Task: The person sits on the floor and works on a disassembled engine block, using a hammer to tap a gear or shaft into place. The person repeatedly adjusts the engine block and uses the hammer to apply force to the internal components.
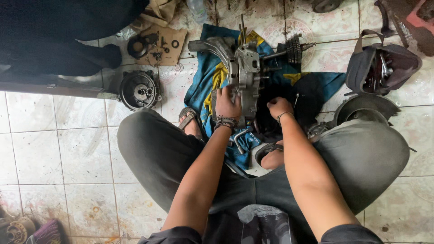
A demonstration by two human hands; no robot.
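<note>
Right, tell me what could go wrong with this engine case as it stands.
1. The engine case stands on edge on a rumpled blue cloth, steadied by the left hand; it might tip.
2. The gear shaft lies loose beside it and could roll.
3. Small parts on the cardboard could scatter.

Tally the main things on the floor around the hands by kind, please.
Engine casing: 1
Gear shaft: 1
Round engine cover: 1
Blue and yellow cloth: 1
Tool bag: 1
Cardboard piece with small parts: 1
Total: 6
</note>
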